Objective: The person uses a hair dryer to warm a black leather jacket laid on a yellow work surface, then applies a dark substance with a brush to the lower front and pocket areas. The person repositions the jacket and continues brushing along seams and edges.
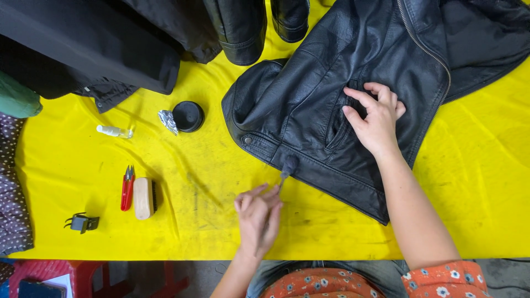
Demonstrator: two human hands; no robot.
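Observation:
A black leather jacket point(309, 94) lies spread on the yellow table cover point(210, 187). My right hand point(375, 118) presses flat on the jacket beside its side pocket, fingers apart. My left hand point(258, 215) pinches the handle of a small dauber brush point(288, 166), whose dark round head touches the jacket's hem band near a snap button.
A round black tin point(187, 116) and crumpled foil point(168, 121) sit left of the jacket. Further left lie a small clear bottle point(115, 131), red thread snips point(127, 187), a wooden brush point(145, 198) and a black clip point(82, 222). Black boots point(243, 30) and dark garments point(94, 49) lie at the back.

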